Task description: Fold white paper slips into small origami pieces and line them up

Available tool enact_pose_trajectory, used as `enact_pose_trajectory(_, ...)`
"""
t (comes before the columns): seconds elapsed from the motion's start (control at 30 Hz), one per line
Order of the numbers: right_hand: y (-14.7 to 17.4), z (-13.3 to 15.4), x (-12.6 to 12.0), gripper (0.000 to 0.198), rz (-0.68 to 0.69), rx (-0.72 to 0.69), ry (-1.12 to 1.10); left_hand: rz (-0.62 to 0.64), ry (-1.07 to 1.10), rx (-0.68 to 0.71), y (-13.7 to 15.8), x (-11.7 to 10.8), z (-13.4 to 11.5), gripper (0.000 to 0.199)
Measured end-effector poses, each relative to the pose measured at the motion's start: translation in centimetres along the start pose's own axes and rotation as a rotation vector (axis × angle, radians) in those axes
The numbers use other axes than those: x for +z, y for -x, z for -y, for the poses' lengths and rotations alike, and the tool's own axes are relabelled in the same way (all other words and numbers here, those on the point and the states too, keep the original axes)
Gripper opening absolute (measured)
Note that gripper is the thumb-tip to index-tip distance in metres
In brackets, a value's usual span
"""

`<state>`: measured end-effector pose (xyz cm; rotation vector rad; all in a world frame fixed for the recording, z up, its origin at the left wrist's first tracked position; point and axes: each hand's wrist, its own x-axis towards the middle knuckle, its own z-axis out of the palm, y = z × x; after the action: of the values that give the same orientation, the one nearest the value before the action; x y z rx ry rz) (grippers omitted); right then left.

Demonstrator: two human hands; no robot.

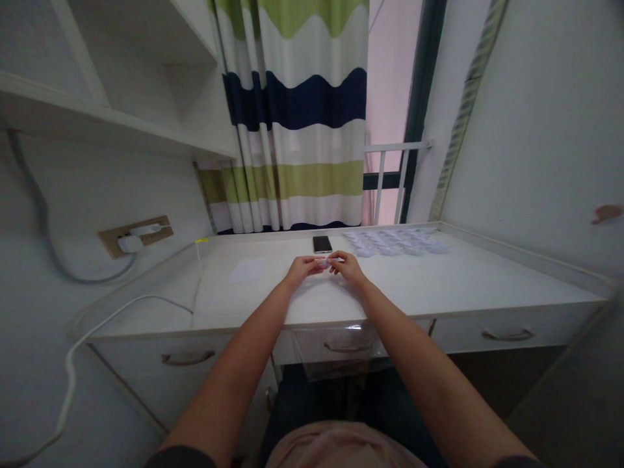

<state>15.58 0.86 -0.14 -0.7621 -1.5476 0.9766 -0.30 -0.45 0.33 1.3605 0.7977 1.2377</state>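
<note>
My left hand [304,269] and my right hand [345,267] meet above the middle of the white desk [273,296]. Between their fingertips is a small pale, pinkish item [324,263], too small to name; both hands pinch it from opposite sides. Just beyond them lies a dark phone [322,244]. Farther right, several small whitish, clear-looking packets [390,242] are laid out in rows near the back of the desk.
A white paper sheet [247,270] lies left of my hands. A clear plastic bag [336,351] hangs at the desk's front edge over a drawer. A white cable [141,299] crosses the left corner. A shelf [112,120] juts out at upper left.
</note>
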Motion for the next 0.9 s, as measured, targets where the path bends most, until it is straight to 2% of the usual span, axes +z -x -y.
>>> enact_pose_trajectory(0.2,0.0,-0.2,0.1,0.029,0.037,0.044,-0.053,0.012,-0.003,-0.024,0.1,-0.1,-0.1,0.032)
enact_pose_trajectory(0.4,0.0,-0.4,0.2,0.028,0.007,0.017,0.068,-0.010,-0.019,-0.054,-0.1,-0.1,0.0,0.027)
enact_pose_trajectory(0.7,-0.2,-0.9,0.1,0.025,-0.010,-0.047,0.111,0.011,-0.050,0.012,0.0,0.4,0.4,0.036)
enact_pose_trajectory(0.8,-0.2,-1.2,0.2,0.028,-0.060,-0.078,0.079,-0.026,-0.077,0.070,0.0,0.5,0.4,0.034)
enact_pose_trajectory(0.9,-0.4,-1.6,0.1,0.037,-0.161,-0.027,0.030,-0.027,-0.084,0.084,0.0,0.7,0.3,0.035)
